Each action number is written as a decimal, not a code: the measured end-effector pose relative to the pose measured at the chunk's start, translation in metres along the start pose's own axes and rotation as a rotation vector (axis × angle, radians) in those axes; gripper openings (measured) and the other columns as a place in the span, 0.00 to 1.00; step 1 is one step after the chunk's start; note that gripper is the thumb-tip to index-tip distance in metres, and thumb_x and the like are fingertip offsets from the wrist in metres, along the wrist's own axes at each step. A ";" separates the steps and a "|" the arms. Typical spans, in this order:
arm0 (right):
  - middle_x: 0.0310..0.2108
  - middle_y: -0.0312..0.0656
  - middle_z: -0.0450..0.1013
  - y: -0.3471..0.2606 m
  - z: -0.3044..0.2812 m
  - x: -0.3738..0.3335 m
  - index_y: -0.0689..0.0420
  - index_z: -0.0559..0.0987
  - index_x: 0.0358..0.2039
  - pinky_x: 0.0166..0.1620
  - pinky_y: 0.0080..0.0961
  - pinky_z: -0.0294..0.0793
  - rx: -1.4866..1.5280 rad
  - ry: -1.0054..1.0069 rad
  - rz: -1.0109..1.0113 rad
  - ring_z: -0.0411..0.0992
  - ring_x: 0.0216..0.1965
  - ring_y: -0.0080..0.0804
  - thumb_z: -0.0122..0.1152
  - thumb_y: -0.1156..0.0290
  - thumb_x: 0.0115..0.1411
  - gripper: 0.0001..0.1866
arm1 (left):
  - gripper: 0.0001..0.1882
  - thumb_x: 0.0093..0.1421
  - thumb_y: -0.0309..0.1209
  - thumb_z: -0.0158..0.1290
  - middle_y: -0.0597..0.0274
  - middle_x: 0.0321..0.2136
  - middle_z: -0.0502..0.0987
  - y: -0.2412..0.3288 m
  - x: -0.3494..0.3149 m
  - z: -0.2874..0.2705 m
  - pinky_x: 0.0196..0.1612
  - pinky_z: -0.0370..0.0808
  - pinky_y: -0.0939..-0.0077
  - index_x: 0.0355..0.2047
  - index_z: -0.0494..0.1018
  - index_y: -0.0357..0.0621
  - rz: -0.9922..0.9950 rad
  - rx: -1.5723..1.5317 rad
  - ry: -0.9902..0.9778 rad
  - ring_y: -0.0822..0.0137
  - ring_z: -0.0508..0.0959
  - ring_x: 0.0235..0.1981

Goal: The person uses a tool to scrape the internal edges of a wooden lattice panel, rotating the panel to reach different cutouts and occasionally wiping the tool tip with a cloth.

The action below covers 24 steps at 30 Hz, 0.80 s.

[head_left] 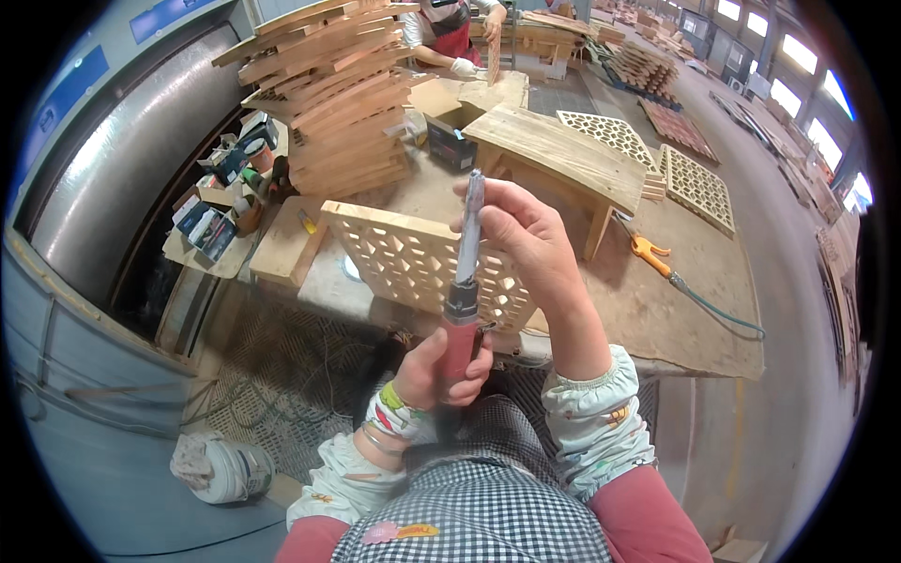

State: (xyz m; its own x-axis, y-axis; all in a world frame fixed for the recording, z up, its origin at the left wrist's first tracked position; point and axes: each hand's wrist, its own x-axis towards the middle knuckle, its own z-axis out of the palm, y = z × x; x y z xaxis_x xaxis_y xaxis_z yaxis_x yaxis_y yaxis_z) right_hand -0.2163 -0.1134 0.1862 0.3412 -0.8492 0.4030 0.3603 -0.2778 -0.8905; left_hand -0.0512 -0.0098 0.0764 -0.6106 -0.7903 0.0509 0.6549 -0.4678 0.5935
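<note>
My left hand (439,371) is wrapped round the red handle of a slim hand-held belt sander (460,328), which points up and away from me. My right hand (526,235) has its thumb and fingers closed about the sander's narrow grey belt arm, near the tip; the far fingers are partly hidden behind it. Just beyond the tool, a thick wooden lattice panel (399,253) with cut-out holes stands on edge at the table's front, partly covered by my right hand and the sander.
The worktable (694,310) bears an orange air blow gun (649,253) on a hose, a wooden bench (563,155), lattice panels (699,188) and a tall stack of boards (328,103). A person (446,33) works at the far end. A white bucket (225,469) stands at lower left.
</note>
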 end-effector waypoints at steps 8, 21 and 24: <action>0.33 0.31 0.75 -0.006 -0.010 -0.004 0.58 0.79 0.38 0.40 0.19 0.74 0.090 -0.187 0.045 0.73 0.35 0.17 0.66 0.70 0.67 0.06 | 0.42 0.71 0.63 0.46 0.49 0.35 0.74 0.007 -0.013 -0.038 0.17 0.67 0.78 0.70 0.64 0.40 -0.107 -0.068 -0.357 0.72 0.69 0.19; 0.49 0.31 0.75 0.006 -0.002 -0.017 0.62 0.75 0.61 0.56 0.24 0.71 -0.156 -0.084 0.004 0.70 0.51 0.21 0.62 0.64 0.72 0.22 | 0.36 0.75 0.60 0.42 0.34 0.54 0.72 0.011 0.013 -0.063 0.16 0.67 0.82 0.72 0.64 0.50 -0.195 -0.192 -0.647 0.72 0.69 0.20; 0.52 0.34 0.75 0.005 -0.010 -0.021 0.61 0.74 0.61 0.58 0.25 0.71 -0.084 -0.109 -0.009 0.70 0.53 0.21 0.64 0.65 0.71 0.22 | 0.37 0.73 0.60 0.45 0.36 0.49 0.73 0.033 0.010 -0.057 0.16 0.66 0.81 0.70 0.65 0.46 -0.242 -0.108 -0.566 0.72 0.68 0.18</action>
State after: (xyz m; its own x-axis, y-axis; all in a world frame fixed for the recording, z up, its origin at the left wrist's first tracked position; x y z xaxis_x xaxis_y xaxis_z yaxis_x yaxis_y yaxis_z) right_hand -0.2304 -0.1015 0.1712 0.4324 -0.7941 0.4272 0.2913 -0.3254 -0.8996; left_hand -0.0108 -0.0559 0.0509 -0.8692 -0.3386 0.3604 0.4918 -0.6681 0.5584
